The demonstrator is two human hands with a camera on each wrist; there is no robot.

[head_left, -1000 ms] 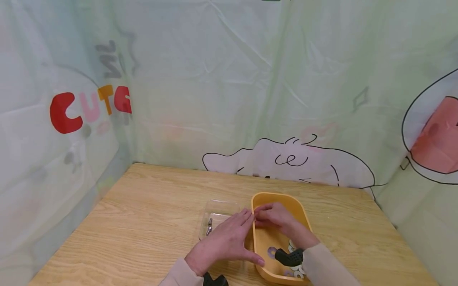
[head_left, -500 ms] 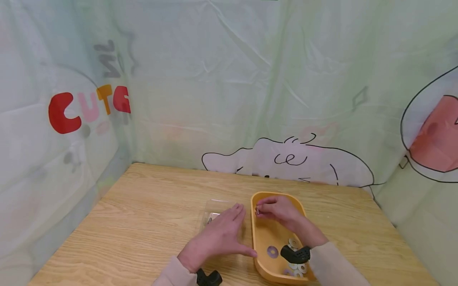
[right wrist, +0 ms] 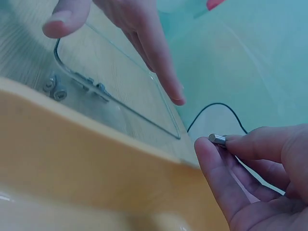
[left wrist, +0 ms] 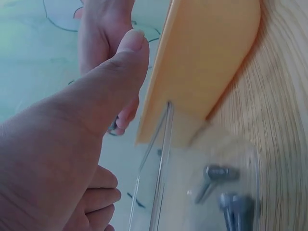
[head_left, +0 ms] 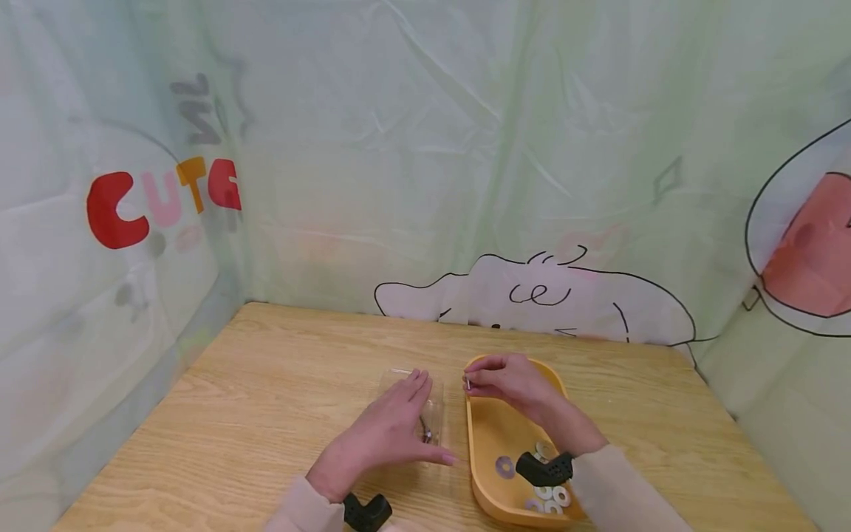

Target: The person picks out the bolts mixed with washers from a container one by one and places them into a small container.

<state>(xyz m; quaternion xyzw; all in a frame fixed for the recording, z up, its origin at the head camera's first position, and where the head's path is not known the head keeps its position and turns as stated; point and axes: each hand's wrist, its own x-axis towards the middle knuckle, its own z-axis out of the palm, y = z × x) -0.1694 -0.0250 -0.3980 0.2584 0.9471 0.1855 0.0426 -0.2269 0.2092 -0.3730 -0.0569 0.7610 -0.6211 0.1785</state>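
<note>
My right hand (head_left: 521,386) pinches a small metal bolt (right wrist: 217,139) between thumb and fingertips, just above the far left rim of the orange-yellow tray (head_left: 470,443). Only the end of its shank shows clearly. The left hand (head_left: 382,432) is spread with straight fingers over a clear plastic box (head_left: 435,403), left of the tray. That hand covers much of the box in the head view; touching or apart, I cannot tell. Several metal bolts (left wrist: 221,173) lie inside the box. Flat white washers (head_left: 561,496) and a purple washer (head_left: 504,467) lie in the tray's near part.
A wooden table (head_left: 286,384) carries the box and tray. Printed curtains (head_left: 399,185) hang behind and along the sides. Each wrist wears a black device, such as the right wrist device (head_left: 541,469).
My right hand has risen from inside the tray to its far left rim, carrying the bolt. The left hand has moved left from the tray's edge, over the box.
</note>
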